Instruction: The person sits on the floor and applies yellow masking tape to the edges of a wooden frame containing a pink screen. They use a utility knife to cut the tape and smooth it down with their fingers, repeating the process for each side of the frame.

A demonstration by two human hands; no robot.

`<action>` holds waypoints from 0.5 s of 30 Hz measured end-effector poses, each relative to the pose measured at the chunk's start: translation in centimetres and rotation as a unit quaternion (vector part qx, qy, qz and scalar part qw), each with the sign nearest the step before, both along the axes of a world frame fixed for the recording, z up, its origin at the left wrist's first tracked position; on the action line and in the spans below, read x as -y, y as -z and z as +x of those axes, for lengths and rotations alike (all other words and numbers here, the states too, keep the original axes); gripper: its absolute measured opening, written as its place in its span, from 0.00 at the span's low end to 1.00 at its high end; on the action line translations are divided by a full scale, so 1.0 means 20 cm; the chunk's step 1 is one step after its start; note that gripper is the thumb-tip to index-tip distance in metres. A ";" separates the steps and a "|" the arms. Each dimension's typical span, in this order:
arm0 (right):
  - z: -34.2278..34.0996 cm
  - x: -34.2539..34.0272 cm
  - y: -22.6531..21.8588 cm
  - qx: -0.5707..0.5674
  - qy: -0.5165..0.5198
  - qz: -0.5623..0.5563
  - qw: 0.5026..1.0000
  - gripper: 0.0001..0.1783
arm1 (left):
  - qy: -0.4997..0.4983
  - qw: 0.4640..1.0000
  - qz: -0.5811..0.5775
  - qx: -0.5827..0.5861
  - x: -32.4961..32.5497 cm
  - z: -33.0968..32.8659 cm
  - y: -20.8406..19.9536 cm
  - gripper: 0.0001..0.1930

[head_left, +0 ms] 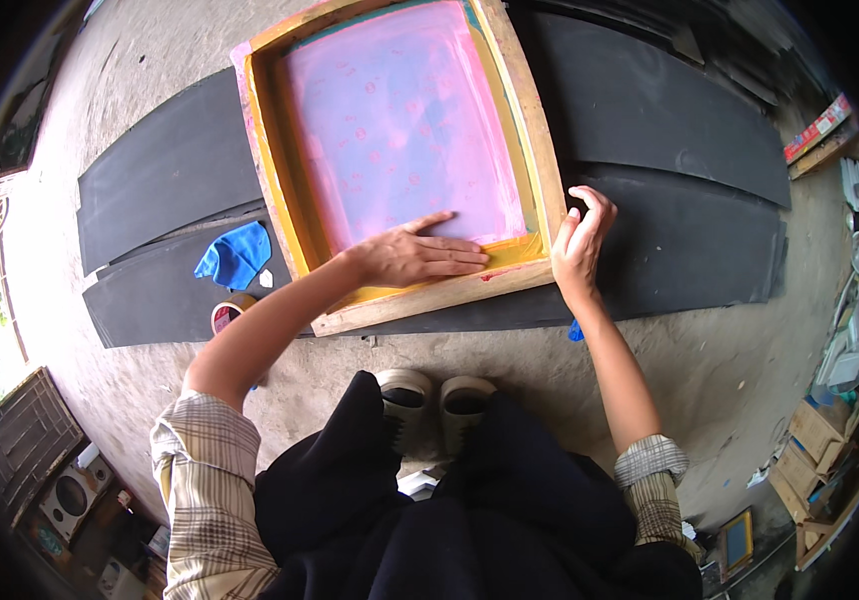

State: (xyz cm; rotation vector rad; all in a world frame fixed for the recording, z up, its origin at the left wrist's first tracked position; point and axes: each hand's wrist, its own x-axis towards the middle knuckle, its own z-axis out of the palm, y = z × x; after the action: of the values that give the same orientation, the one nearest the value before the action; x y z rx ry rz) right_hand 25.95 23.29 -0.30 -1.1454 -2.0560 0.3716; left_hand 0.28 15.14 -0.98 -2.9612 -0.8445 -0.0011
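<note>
Head view.

Item: wooden frame (530,130), rectangular, large, lying across black boards (670,240) in front of me, slightly turned, its lower edge toward my feet. Top edge reaches the rim of the view.

Item: screen (390,120), stretched within the frame; lilac and pink, scattered with small reddish marks.

Item: yellow tape (512,254), along the frame's inner edges.

Item: my left hand (400,257), palm down over the screen's lower border and the tape there; thumb spread away from the fingers, which lie straight and close together, pointing right; clamped on nothing.

Item: my right hand (580,245), upright just beside the frame's lower right corner, fingers loosely bent, thumb apart from them; I cannot tell whether it touches the wood.

Item: blue cloth (237,255), crumpled, on the boards left of the frame; a small white piece (267,278) just beside it.

Item: tape roll (228,314), near my left forearm, partly hidden by it.

Item: checked sleeves (205,470), one pair, rolled up to leave my forearms bare.

Item: shoes (408,405), one pair, on the grey floor (720,350) below the boards.

Item: loudspeaker (70,497), far lower left.

Item: small framed panel (739,541), blue-grey, lower right.
</note>
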 end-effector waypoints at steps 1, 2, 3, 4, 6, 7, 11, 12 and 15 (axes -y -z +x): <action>-0.01 0.00 0.00 0.001 0.000 0.000 1.000 0.19 | -0.024 0.982 -0.175 0.062 0.02 -0.02 -0.01 0.28; -0.01 0.01 -0.01 0.002 0.000 -0.001 1.000 0.18 | -0.041 0.983 -0.171 0.056 0.05 -0.02 0.00 0.28; -0.02 0.00 -0.02 0.003 0.000 0.001 1.000 0.18 | -0.059 0.983 -0.164 0.050 0.06 -0.01 -0.01 0.28; -0.02 0.00 -0.02 0.003 0.000 0.000 1.000 0.18 | -0.076 0.984 -0.157 0.044 0.06 0.00 -0.02 0.29; -0.02 0.00 -0.01 0.003 0.000 -0.003 1.000 0.18 | -0.093 0.982 -0.156 0.043 0.07 0.01 -0.02 0.29; -0.02 0.00 -0.01 0.006 -0.002 -0.002 1.000 0.18 | -0.102 0.982 -0.155 0.042 0.07 0.02 -0.02 0.30; -0.02 0.00 -0.02 0.015 -0.007 0.005 1.000 0.18 | -0.101 0.976 -0.187 0.050 0.05 0.03 -0.03 0.30; -0.02 -0.01 -0.02 0.015 -0.007 0.008 1.000 0.18 | -0.105 0.973 -0.194 0.061 0.04 0.05 -0.03 0.30; -0.02 0.00 -0.02 0.023 -0.006 0.010 1.000 0.19 | -0.110 0.972 -0.179 0.102 -0.06 0.18 -0.01 0.30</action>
State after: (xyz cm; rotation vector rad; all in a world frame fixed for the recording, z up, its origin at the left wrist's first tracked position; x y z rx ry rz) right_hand 25.46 23.37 0.14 -1.1393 -2.1022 0.3334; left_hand 3.92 16.41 -0.86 -3.2167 -1.3268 -0.1620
